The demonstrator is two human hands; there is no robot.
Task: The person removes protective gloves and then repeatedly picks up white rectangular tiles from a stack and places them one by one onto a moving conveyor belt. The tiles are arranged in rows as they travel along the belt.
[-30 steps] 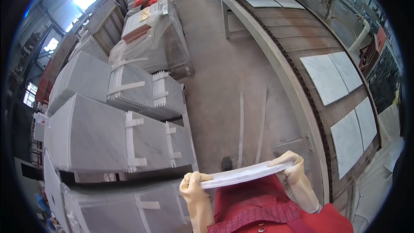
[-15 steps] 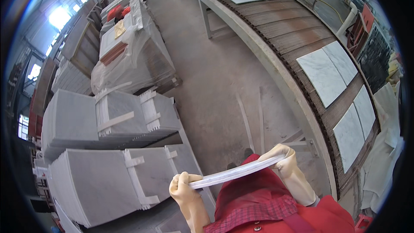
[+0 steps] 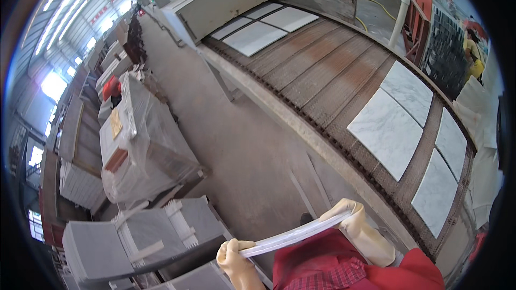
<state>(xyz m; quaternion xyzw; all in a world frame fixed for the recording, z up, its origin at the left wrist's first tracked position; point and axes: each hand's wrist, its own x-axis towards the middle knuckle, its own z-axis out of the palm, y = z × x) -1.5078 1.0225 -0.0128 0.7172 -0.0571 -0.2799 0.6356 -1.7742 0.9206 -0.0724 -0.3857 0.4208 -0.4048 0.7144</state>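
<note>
Both hands wear cream rubber gloves and hold a white marble tile [image 3: 298, 237] in front of my red clothing. It is seen nearly edge-on, and a line along its edge suggests two tiles together. My left hand [image 3: 234, 258] is closed around the left end, fingers curled over the top. Higher up, my right hand [image 3: 344, 216] grips the other end, beside the near frame of a conveyor [image 3: 322, 83]. White and grey marble tiles [image 3: 384, 131] lie flat on its brown belt, with a smaller group of tiles [image 3: 255, 39] at its far end.
Stacks of grey slabs [image 3: 99, 247] with spacer strips stand at lower left. Beyond them is a pallet load wrapped in clear plastic [image 3: 153, 145]. A concrete aisle [image 3: 236, 153] runs between these and the conveyor. Past the belt are a pipe [image 3: 399, 21] and a person in yellow [image 3: 474, 59].
The view has turned right and up, so the conveyor fills more of it and the slab stacks sit lower. Both hands keep their hold on the tile.
</note>
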